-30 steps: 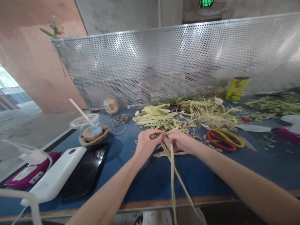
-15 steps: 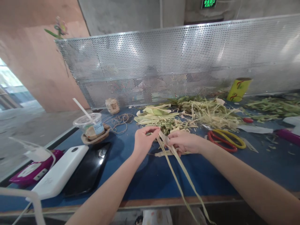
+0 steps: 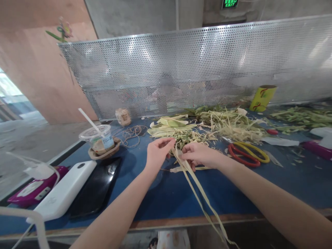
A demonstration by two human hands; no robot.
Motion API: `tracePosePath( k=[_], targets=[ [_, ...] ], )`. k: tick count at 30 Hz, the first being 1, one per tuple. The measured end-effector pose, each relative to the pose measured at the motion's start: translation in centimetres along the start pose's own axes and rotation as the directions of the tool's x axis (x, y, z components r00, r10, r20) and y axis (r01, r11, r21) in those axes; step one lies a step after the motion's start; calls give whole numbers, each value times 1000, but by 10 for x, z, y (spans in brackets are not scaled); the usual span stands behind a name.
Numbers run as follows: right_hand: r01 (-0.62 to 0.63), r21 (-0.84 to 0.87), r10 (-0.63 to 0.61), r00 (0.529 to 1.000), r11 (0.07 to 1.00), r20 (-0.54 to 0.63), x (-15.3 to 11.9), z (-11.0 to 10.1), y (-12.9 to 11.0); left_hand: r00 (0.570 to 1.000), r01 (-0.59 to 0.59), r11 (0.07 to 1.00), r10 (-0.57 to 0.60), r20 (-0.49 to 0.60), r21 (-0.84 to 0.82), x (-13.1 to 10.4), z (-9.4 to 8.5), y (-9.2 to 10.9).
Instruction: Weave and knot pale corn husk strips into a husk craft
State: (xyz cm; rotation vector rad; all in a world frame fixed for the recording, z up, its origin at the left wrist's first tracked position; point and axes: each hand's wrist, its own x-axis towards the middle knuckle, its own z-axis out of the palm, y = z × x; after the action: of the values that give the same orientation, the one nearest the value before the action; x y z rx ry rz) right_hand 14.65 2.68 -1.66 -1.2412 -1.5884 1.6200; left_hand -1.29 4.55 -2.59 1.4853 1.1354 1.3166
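Note:
Long pale corn husk strips (image 3: 201, 189) run between my hands and trail down over the table's front edge. My left hand (image 3: 158, 152) pinches their upper end between thumb and fingertips. Just to the right, my right hand (image 3: 198, 155) closes on the strips a little lower down, its fingers curled. Another flat piece of husk (image 3: 176, 169) lies on the table beneath my right hand. Right behind my hands is a heap of shredded green and straw-coloured husk (image 3: 189, 136), with broader husk leaves (image 3: 168, 126) at its back.
Red-and-yellow-handled scissors (image 3: 245, 154) lie to the right. A lidded cup with a straw (image 3: 100, 138), tangled twine (image 3: 133, 135), a black tablet-like slab (image 3: 97, 188), a white power bank (image 3: 63, 190) and a purple power strip (image 3: 36, 188) are left. A perforated metal screen (image 3: 155, 76) stands behind.
Both hands stay near the same spot with the strips. My left hand's thumb and fingers have shifted slightly, and the right hand has moved slightly left along the strips.

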Motion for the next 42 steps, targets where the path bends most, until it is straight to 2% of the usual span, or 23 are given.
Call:
tracePosePath(
  k=[7, 16, 20, 26, 28, 31, 34, 39, 42],
  targets=[
    [29, -55, -31, 999, 998, -41, 5, -2, 5, 998, -9, 1000, 8, 66, 9, -2, 4, 0],
    [32, -77, -32, 999, 996, -2, 3, -2, 5, 999, -39, 999, 39, 23, -21, -2, 2, 2],
    [20, -163, -12, 999, 986, 50, -2, -3, 0, 999, -42, 999, 41, -22, -31, -2, 2, 4],
    [72, -275, -8, 974, 959, 226, -10, -5, -7, 995, -68, 997, 64, -81, -43, -1, -1, 7],
    [68, -289, 7, 968, 955, 249, -12, -5, -8, 994, -74, 996, 70, -80, -43, -1, -1, 7],
    [37, -280, -8, 995, 959, 102, -12, -5, -11, 996, -80, 996, 78, -53, -40, -3, 0, 6],
    [85, -287, -112, 990, 954, -81, -9, 0, -10, 996, -87, 995, 87, -12, -47, -7, 3, 6],
    [209, -330, -271, 951, 920, -152, -2, 13, -3, 992, -84, 994, 90, 88, -74, -11, 7, 8],
    [226, -308, -284, 946, 924, -157, -2, 16, -2, 991, -54, 994, 65, 120, -98, -10, 6, 8]
  ],
)
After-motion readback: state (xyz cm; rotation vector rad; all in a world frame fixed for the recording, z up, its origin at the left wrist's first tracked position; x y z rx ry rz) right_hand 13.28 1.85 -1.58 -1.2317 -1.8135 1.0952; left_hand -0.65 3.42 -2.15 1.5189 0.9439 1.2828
